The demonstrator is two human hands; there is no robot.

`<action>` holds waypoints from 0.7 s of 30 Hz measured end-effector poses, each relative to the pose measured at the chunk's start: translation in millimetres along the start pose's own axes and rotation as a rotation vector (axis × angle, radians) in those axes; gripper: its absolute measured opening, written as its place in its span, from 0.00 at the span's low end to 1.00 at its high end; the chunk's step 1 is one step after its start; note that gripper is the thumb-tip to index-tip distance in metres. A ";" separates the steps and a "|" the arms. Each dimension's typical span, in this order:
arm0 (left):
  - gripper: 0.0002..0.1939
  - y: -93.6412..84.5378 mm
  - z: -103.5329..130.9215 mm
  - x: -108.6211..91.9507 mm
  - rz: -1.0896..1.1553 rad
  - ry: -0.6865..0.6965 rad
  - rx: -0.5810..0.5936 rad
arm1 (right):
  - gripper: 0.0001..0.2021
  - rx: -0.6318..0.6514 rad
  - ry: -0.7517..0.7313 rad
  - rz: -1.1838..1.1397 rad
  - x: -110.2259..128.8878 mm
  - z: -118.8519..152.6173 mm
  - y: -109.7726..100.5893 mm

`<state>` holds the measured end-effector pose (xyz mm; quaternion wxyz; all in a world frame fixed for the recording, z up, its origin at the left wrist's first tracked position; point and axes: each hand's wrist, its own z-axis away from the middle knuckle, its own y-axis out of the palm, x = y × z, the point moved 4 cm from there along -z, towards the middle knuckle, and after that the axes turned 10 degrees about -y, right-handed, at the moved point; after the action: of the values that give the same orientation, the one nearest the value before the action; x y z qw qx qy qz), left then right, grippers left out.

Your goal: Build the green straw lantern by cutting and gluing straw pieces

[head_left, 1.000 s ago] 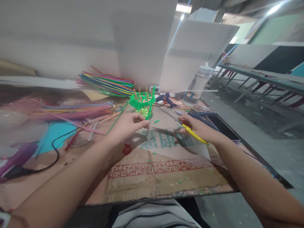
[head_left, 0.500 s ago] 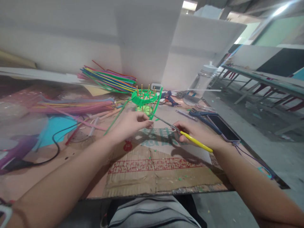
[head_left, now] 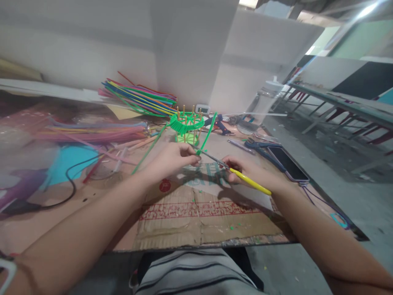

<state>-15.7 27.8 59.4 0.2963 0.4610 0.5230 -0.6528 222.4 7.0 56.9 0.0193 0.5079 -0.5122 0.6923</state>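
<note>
My left hand [head_left: 179, 157] pinches the lower end of a green fuzzy strip [head_left: 210, 132], which leans up to the right. My right hand [head_left: 238, 169] is wrapped round a yellow-handled tool [head_left: 250, 181] with long thin metal jaws. The jaws reach left to the strip's lower end, by my left fingertips; whether they touch it is too small to tell. Just beyond my left hand stands a round frame of upright wooden sticks with a green ring [head_left: 186, 126] wound round them and a light green base [head_left: 186, 138].
Colourful fuzzy stems [head_left: 141, 98] lie at the back left, with more bundles in plastic nearer. Right are a phone [head_left: 288, 164], blue-handled pliers [head_left: 265, 151] and a clear bottle [head_left: 260, 106]. Cardboard [head_left: 184, 233] covers the front, below white paper. A black cable [head_left: 72, 184] curves at left.
The green strip's upper end has swung right, away from the green ring. The tool's jaws have shifted slightly at the strip's lower end. The whole view has moved a little.
</note>
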 end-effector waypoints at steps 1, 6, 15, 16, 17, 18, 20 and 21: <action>0.07 0.0 0.2 -0.3 -0.005 0.001 -0.002 | 0.26 0.001 0.003 -0.002 0.4 -0.1 0.1; 0.10 1.0 0.1 -0.1 -0.036 -0.004 0.006 | 0.25 0.001 0.015 0.021 1.2 0.9 -0.4; 0.14 0.0 -2.1 3.2 -0.114 -0.002 0.012 | 0.24 0.003 0.030 0.036 -6.3 1.2 -0.2; 0.15 -0.2 -2.2 3.5 -0.119 -0.002 0.013 | 0.24 0.001 0.033 0.028 -6.5 1.0 -0.1; 0.15 -0.3 -2.5 4.1 -0.118 -0.005 0.016 | 0.24 0.002 0.038 0.017 -6.8 0.9 0.2; 0.15 -0.3 -2.9 4.9 -0.113 -0.010 0.021 | 0.24 0.004 0.044 0.006 -7.2 0.6 0.4; 0.15 -0.6 -4.0 6.9 -0.101 -0.018 0.028 | 0.24 0.007 0.048 -0.010 -7.8 -0.1 0.8; 0.15 -0.8 -4.5 7.6 -0.102 -0.019 0.031 | 0.24 0.007 0.047 -0.015 -7.7 -0.5 0.8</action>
<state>-18.1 33.1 52.7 0.2603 0.4321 0.5330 -0.6793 225.4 10.8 50.8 0.0346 0.4954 -0.5053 0.7057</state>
